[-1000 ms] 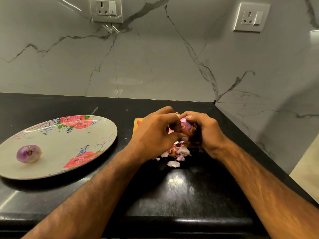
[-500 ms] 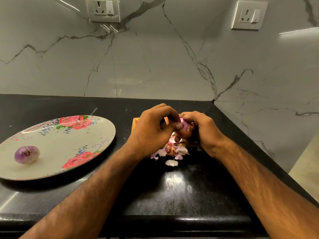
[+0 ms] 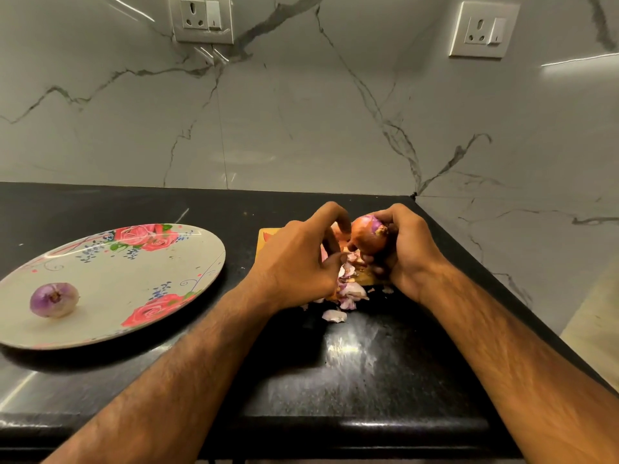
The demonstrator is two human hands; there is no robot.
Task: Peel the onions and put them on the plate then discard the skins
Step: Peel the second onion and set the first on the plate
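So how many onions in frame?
2. One peeled onion lies on the plate, toward its left side. The second onion, skin partly on, is gripped in the right hand above the skin pile. More may be hidden.

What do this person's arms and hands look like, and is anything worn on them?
The left forearm and the right forearm are bare up to the picture's edge, with visible hair; no sleeves show. The left hand and the right hand wear no gloves, and no watch, bracelet or ring shows on the sides facing the camera.
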